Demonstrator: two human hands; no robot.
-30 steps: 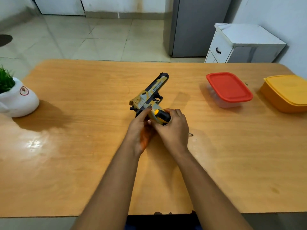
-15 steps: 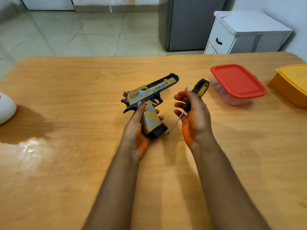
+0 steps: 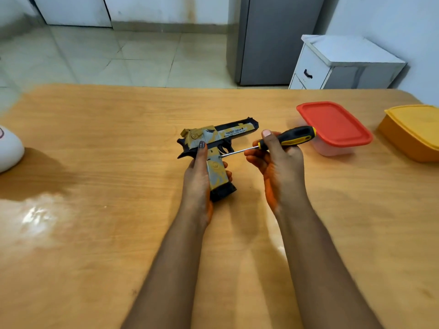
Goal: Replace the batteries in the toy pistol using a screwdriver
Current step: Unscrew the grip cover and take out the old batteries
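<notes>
The toy pistol (image 3: 217,148) is yellow, grey and black, with its barrel pointing right and its grip toward me. My left hand (image 3: 198,184) is wrapped around the grip, thumb up on the side of the frame. My right hand (image 3: 278,162) holds a screwdriver (image 3: 288,137) by its black and yellow handle. Its thin metal shaft runs left, and the tip touches the upper side of the pistol's grip, just behind the trigger guard. Both are held a little above the wooden table (image 3: 95,233).
A clear box with a red lid (image 3: 332,127) stands right of the screwdriver, and a yellow box (image 3: 413,131) sits at the right edge. A white pot (image 3: 9,150) is at the far left. Beyond the table are a grey fridge (image 3: 273,39) and a white cabinet (image 3: 342,65).
My hands came apart and lifted the pistol and the screwdriver. My right hand then swung the screwdriver level and brought its tip onto the side of the grip.
</notes>
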